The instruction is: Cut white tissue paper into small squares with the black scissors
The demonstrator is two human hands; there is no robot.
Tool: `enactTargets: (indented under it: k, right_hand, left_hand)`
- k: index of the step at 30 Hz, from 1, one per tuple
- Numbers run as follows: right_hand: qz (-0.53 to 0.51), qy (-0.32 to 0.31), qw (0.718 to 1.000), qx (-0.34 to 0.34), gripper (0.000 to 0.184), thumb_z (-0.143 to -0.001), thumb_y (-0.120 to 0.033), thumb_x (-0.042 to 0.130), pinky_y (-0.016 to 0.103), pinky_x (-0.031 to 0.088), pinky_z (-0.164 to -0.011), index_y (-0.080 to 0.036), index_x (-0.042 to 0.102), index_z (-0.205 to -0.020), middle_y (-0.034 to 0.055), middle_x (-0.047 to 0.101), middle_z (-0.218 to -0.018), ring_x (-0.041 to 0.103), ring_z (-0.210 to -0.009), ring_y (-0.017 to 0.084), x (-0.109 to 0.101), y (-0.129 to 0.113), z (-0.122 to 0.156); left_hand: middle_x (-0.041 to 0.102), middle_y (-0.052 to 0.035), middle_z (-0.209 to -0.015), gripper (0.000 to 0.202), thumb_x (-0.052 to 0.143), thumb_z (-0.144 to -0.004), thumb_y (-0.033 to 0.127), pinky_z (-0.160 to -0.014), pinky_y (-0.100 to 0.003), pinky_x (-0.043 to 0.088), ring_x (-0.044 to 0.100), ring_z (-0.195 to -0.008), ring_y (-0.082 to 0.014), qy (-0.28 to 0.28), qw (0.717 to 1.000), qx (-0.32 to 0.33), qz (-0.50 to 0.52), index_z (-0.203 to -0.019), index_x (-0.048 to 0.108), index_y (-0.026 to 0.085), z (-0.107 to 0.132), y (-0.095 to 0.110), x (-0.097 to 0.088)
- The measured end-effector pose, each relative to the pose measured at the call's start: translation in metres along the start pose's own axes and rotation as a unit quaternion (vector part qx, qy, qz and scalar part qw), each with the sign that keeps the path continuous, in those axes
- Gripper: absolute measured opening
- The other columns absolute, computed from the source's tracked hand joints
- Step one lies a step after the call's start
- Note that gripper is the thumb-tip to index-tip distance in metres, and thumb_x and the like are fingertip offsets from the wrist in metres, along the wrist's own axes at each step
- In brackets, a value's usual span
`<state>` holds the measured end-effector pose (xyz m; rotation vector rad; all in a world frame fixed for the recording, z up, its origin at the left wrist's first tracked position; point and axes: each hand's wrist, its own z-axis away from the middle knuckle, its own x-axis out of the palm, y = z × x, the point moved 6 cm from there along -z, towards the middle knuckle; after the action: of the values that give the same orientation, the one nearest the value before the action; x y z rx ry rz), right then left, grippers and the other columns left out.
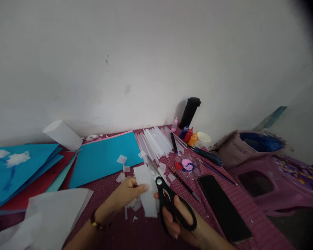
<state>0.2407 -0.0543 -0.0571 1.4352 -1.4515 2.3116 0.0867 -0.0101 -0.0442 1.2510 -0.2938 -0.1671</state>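
My left hand [131, 192] pinches a white paper strip [146, 194] between thumb and fingers, holding it above the table. In my right hand [181, 218] is a pair of black-handled scissors [160, 181], fingers through the loops. The scissor blades point away from me and lie along the strip's right side; whether they touch it I cannot tell. Small cut paper pieces [121, 159] lie scattered around and under both hands. Just beyond, several long pale strips [153, 142] are laid side by side.
Left of my hands are blue sheets [104, 156], white paper [54, 211] and a white roll [62, 134]. To the right lie a phone [224, 208], a brush [185, 184], a paint palette [187, 165] and paint bottles [189, 134]. A black flask [190, 113] stands by the wall; a pink chair [263, 177] is beside the table.
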Motion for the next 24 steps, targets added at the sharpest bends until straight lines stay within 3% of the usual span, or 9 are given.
enactTargets:
  k: [3, 7, 13, 17, 21, 23, 24]
  right_hand:
    - [0.136, -0.017, 0.990, -0.031, 0.062, -0.080, -0.067, 0.056, 0.019, 0.031, -0.042, -0.014, 0.056, -0.112, -0.0024, 0.052, -0.065, 0.039, -0.043, 0.006, 0.003, -0.016, 0.003]
    - [0.272, -0.056, 0.960, -0.024, 0.073, -0.072, -0.074, 0.058, 0.020, 0.032, -0.048, -0.014, 0.054, -0.114, -0.0002, 0.053, -0.071, 0.043, -0.053, 0.008, 0.010, -0.033, 0.005]
    - [0.308, -0.023, 0.950, -0.044, 0.063, -0.071, -0.064, 0.068, 0.024, 0.034, -0.059, -0.019, 0.054, -0.112, -0.0013, 0.048, -0.077, 0.040, -0.065, 0.012, 0.006, -0.053, 0.008]
    - [0.330, 0.017, 0.943, -0.040, 0.050, -0.076, -0.058, 0.067, 0.027, 0.039, -0.063, -0.020, 0.057, -0.107, -0.0003, 0.049, -0.078, 0.044, -0.068, 0.015, -0.004, -0.057, 0.010]
    - [0.349, 0.016, 0.937, -0.014, 0.048, -0.080, -0.052, 0.066, 0.030, 0.042, -0.065, -0.022, 0.055, -0.115, 0.0013, 0.052, -0.080, 0.048, -0.070, 0.017, -0.010, -0.048, 0.014]
    - [0.359, 0.008, 0.933, 0.004, 0.047, -0.081, -0.049, 0.066, 0.032, 0.043, -0.066, -0.023, 0.054, -0.118, 0.0012, 0.053, -0.079, 0.049, -0.070, 0.018, -0.012, -0.042, 0.015]
    - [0.364, 0.006, 0.931, 0.014, 0.047, -0.081, -0.048, 0.066, 0.033, 0.044, -0.066, -0.024, 0.054, -0.119, 0.0014, 0.054, -0.079, 0.051, -0.070, 0.018, -0.013, -0.038, 0.015]
  left_hand:
    - [0.070, -0.0048, -0.073, 0.030, 0.076, -0.065, 0.035, -0.056, -0.025, 0.048, 0.060, -0.058, -0.0148, 0.035, 0.999, 0.005, 0.035, -0.084, 0.066, 0.013, -0.002, 0.003, -0.008]
    - [0.063, 0.0022, -0.066, 0.030, 0.070, -0.067, 0.025, -0.049, -0.021, 0.044, 0.054, -0.051, -0.0108, 0.119, 0.992, 0.039, 0.027, -0.093, 0.060, 0.016, -0.001, 0.010, -0.025]
    - [0.064, 0.0011, -0.074, 0.029, 0.062, -0.073, 0.021, -0.057, -0.023, 0.045, 0.056, -0.060, -0.0126, 0.074, 0.992, 0.069, -0.080, -0.101, 0.061, 0.016, 0.009, 0.036, -0.033]
    - [0.069, -0.0021, -0.085, 0.022, 0.062, -0.074, 0.021, -0.065, -0.024, 0.044, 0.060, -0.072, -0.0162, 0.011, 0.975, 0.024, -0.219, -0.094, 0.068, 0.017, 0.036, 0.045, -0.051]
    - [0.069, 0.0012, -0.073, 0.011, 0.062, -0.073, 0.022, -0.054, -0.021, 0.038, 0.058, -0.062, -0.0152, -0.024, 0.926, -0.082, -0.368, -0.080, 0.070, 0.020, 0.082, 0.021, -0.077]
    - [0.068, 0.0009, -0.071, 0.008, 0.063, -0.074, 0.024, -0.055, -0.022, 0.039, 0.059, -0.061, -0.0159, -0.010, 0.900, -0.096, -0.426, -0.076, 0.069, 0.020, 0.106, 0.009, -0.083]
    - [0.068, -0.0006, -0.074, 0.008, 0.063, -0.075, 0.025, -0.058, -0.023, 0.042, 0.060, -0.065, -0.0174, 0.023, 0.881, -0.085, -0.464, -0.078, 0.068, 0.020, 0.116, 0.007, -0.085]
